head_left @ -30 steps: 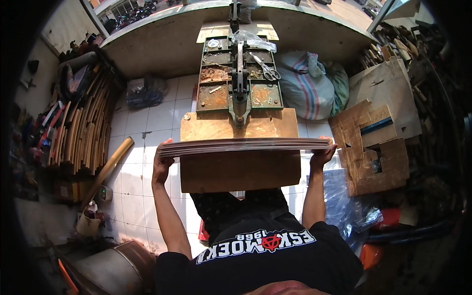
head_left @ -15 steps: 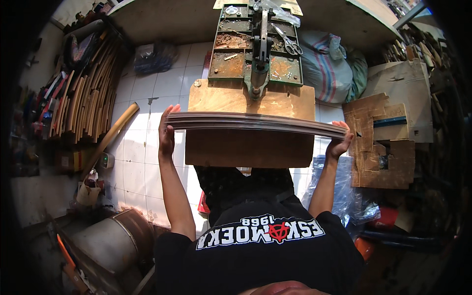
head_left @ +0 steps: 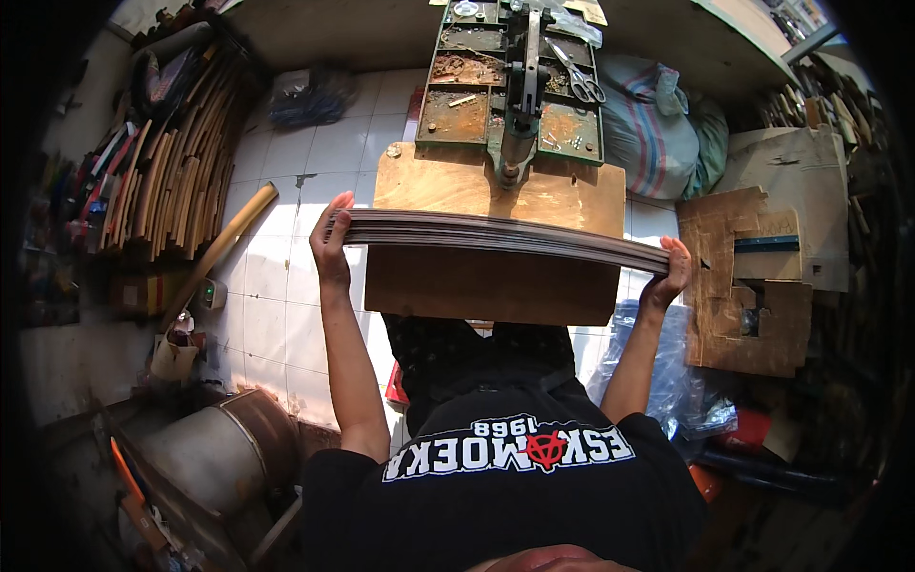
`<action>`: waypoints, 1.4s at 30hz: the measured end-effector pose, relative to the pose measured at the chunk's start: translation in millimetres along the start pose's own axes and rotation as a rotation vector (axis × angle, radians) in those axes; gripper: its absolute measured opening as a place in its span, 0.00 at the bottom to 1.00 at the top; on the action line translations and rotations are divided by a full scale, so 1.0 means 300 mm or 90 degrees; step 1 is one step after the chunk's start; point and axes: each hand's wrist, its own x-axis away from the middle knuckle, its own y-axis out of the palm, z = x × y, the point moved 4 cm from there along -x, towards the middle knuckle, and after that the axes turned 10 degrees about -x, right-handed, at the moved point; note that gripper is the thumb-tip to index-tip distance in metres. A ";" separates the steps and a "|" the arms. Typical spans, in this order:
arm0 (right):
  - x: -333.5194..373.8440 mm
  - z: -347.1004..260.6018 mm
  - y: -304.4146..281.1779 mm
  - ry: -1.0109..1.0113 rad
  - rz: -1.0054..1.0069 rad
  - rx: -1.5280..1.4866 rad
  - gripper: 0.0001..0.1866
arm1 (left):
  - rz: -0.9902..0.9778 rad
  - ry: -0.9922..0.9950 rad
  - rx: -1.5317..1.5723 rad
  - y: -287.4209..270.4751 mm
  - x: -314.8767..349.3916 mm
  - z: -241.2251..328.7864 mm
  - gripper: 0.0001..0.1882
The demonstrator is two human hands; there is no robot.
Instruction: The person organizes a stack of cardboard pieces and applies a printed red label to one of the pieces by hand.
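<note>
one wide stack of thin, flat grey-brown sheets point(head_left: 505, 235) spans the brown rectangular wooden bench point(head_left: 491, 283), held at both ends.
uneven squeezing could let inner sheets slip or fan out, and a forward swing could knock the dark metal lever press point(head_left: 527, 88) at twelve o'clock; whether the stack touches the bench, i cannot tell. the left hand point(head_left: 331, 246), at nine o'clock, has its grip clamped on one end, fingertips toward twelve; the right hand point(head_left: 675, 272), nearer four, has its grip clamped on the other, so the stack slants; both reach in from six.
</note>
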 end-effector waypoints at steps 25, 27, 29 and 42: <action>-0.026 -0.020 0.009 0.100 -0.110 0.067 0.37 | -0.011 0.051 0.089 0.010 -0.024 -0.037 0.35; -0.029 -0.010 0.000 0.106 -0.130 0.032 0.36 | -0.053 0.045 0.092 0.009 -0.026 -0.044 0.35; -0.028 -0.006 -0.003 0.105 -0.163 0.020 0.34 | -0.068 0.050 0.083 0.004 -0.023 -0.046 0.35; -0.039 0.002 -0.018 0.151 -0.160 -0.071 0.44 | -0.154 0.102 0.093 -0.003 0.011 0.000 0.41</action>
